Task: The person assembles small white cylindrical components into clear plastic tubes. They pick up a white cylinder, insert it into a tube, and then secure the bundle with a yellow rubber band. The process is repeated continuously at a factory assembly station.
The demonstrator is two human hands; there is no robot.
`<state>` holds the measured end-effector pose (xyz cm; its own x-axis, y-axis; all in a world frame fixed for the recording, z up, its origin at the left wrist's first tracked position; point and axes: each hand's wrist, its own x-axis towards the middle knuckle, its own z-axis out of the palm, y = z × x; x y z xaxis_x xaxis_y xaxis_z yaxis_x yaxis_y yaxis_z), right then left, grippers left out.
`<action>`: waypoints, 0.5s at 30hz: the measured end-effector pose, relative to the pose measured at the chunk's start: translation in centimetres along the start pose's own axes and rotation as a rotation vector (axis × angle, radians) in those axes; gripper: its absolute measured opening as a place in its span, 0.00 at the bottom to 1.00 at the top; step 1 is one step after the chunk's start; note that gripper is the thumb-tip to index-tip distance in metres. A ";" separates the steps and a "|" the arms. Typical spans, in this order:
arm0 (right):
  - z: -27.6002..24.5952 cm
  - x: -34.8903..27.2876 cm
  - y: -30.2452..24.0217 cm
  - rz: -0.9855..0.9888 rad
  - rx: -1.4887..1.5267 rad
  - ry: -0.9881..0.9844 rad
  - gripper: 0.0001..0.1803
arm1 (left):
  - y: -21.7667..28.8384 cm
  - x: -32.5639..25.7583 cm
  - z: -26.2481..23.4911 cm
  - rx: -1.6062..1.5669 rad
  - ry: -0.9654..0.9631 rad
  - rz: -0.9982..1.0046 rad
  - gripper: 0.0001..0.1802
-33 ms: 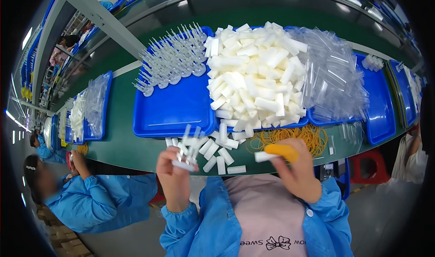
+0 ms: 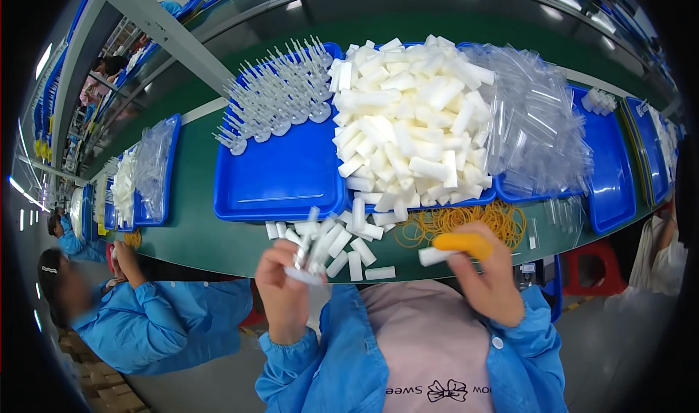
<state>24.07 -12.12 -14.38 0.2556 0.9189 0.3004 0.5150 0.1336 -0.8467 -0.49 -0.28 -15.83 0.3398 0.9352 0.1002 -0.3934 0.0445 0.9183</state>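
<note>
My left hand [image 2: 285,293] grips a clear plastic piece [image 2: 312,249] with a round base and upright prongs, smeared by motion. Between the thumb and forefinger of my right hand [image 2: 489,282] is a white foam piece [image 2: 435,256]. A yellow finger cot [image 2: 466,243] covers that forefinger. The two hands are apart, over the near table edge. Between them, several loose foam pieces [image 2: 356,265] lie on the green table [image 2: 240,247]. Tangled yellow rubber bands [image 2: 502,220] lie just beyond my right hand.
A blue tray [image 2: 280,176] at left holds rows of clear pronged parts [image 2: 280,85]. Foam pieces [image 2: 408,122] are heaped in the middle, with clear plastic tubes [image 2: 539,114] piled at right. Another person [image 2: 156,318] sits at left. A red stool [image 2: 593,267] stands at right.
My left hand has shifted slightly down and right, and its clear plastic piece has tilted rightward. My right hand has moved a little right with the foam piece.
</note>
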 end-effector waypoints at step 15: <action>-1.9 -0.6 0.6 0.486 0.830 0.037 0.11 | 0.5 -1.6 4.5 0.066 -0.590 -0.248 0.10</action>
<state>25.77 -13.36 -14.21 0.3218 0.9325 -0.1639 -0.3933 -0.0258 -0.9190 2.63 -3.39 -13.77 0.8339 0.5487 0.0586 -0.1958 0.1949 0.9611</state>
